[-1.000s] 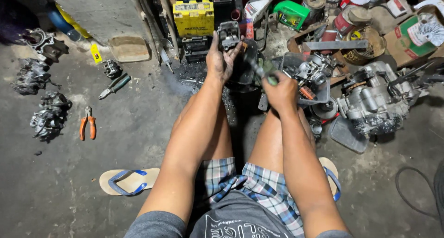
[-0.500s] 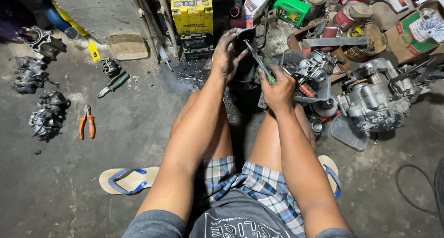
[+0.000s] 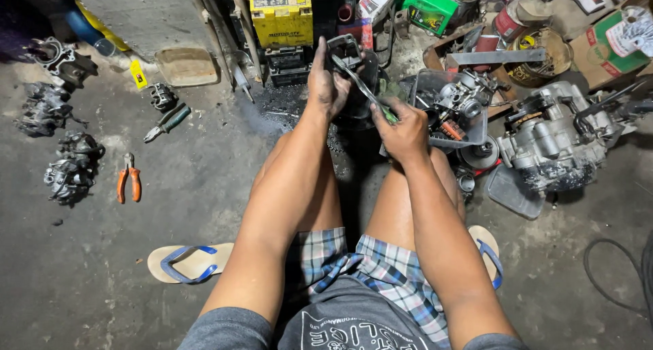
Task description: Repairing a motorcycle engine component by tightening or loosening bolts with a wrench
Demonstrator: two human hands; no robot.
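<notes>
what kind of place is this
Most likely a small motorcycle or engine repair shop, worked on the floor. An engine block sits on the stained concrete, a yellow battery stands by the wall, and orange pliers lie among loose metal parts.

Stained concrete floor (image 3: 204,187) (dimly lit)

Left hand (image 3: 326,85) around dark engine part (image 3: 345,51), right hand (image 3: 403,129) on green-handled tool (image 3: 364,88).
</notes>
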